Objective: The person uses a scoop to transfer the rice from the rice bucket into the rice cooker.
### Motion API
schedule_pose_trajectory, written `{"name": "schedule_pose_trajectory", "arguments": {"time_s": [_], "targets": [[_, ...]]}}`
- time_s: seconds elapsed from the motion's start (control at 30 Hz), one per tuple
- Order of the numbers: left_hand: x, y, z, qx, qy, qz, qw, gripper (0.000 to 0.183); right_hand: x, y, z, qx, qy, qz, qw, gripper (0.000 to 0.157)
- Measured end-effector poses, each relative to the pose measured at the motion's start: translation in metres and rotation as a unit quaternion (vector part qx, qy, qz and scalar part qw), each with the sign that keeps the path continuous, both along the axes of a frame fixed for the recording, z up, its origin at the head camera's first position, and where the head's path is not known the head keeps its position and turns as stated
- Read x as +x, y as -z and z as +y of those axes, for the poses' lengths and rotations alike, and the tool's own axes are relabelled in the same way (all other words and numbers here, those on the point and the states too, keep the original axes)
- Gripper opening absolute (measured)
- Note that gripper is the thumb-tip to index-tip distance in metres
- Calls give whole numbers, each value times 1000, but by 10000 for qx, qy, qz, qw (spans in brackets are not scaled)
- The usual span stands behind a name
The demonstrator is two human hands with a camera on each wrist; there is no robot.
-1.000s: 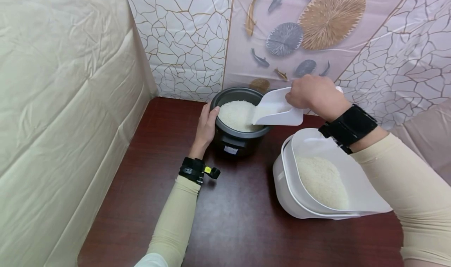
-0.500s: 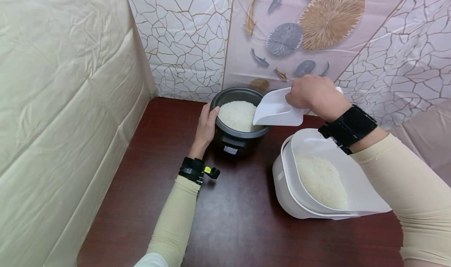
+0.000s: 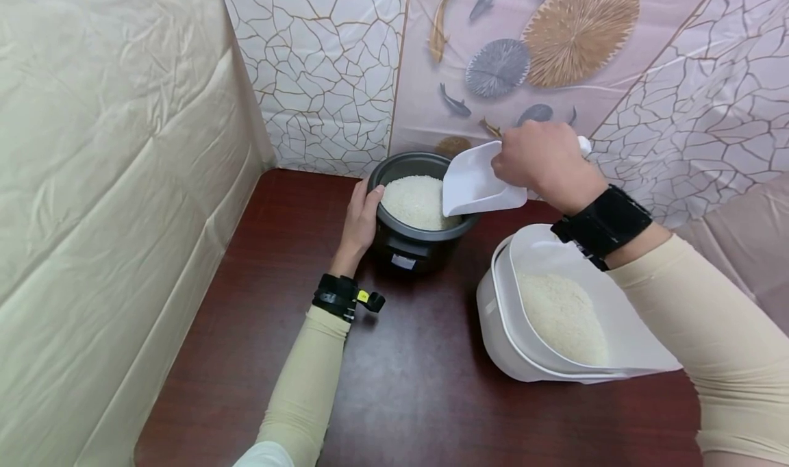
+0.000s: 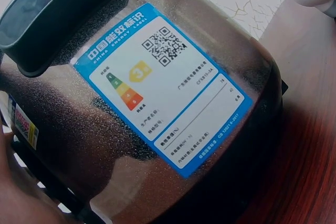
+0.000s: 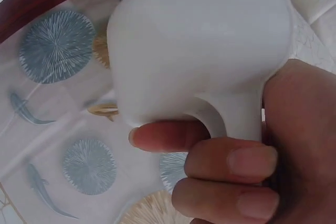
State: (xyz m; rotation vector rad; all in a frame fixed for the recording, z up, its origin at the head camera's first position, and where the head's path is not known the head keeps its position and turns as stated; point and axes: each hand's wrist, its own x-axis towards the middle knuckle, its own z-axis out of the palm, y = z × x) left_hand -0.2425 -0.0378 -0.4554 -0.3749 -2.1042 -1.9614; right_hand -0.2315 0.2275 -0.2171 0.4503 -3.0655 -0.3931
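A dark rice cooker (image 3: 425, 235) stands against the back of the table, with white rice (image 3: 414, 200) heaped inside. My left hand (image 3: 357, 224) holds its left side, thumb over the rim and fingers along the outer wall. From the left wrist, the cooker's speckled wall and blue-edged energy label (image 4: 163, 90) fill the view. My right hand (image 3: 545, 159) grips a white scoop (image 3: 474, 185) by its handle, the scoop's lip over the right side of the cooker's opening. The right wrist view shows curled fingers (image 5: 231, 163) round the handle, below the scoop's smooth underside.
On the right, a white rice bin (image 3: 496, 330) stands under my right forearm, its wide mouth showing a pile of rice (image 3: 564, 320). The reddish-brown table (image 3: 394, 392) meets a cream cloth wall (image 3: 179, 200) at left and a patterned backdrop (image 3: 333, 77) behind.
The small amount of rice in the scoop has slid out into the cooker. My right hand has risen slightly and moved a little left, tipping the scoop steeper. My left hand stays put.
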Motion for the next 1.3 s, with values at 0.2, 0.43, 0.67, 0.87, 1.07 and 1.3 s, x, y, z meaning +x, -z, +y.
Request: {"name": "schedule_pose_trajectory", "arguments": {"time_s": [0.2,0.43,0.67,0.87,1.07,1.3], "targets": [[1,0,0,-21,2,16,10000,56,5,8,-7,-264,-530,1067,9925,24],[0,0,-1,17,23,8,10000,56,12,10,-19,-295,-1227,1951,9726,27],[1,0,-1,-31,-9,12,10000,57,14,14,-29,-158,-1691,2265,9591,22],[1,-1,0,4,59,-11,10000,55,17,16,-33,34,-1864,2467,9510,22],[11,-18,-3,146,210,-67,9997,53,17,16,-37,40,-2142,2948,9312,25],[18,-25,-4,159,221,-161,9995,52,14,18,-36,-100,-2131,3026,9289,27]]}}
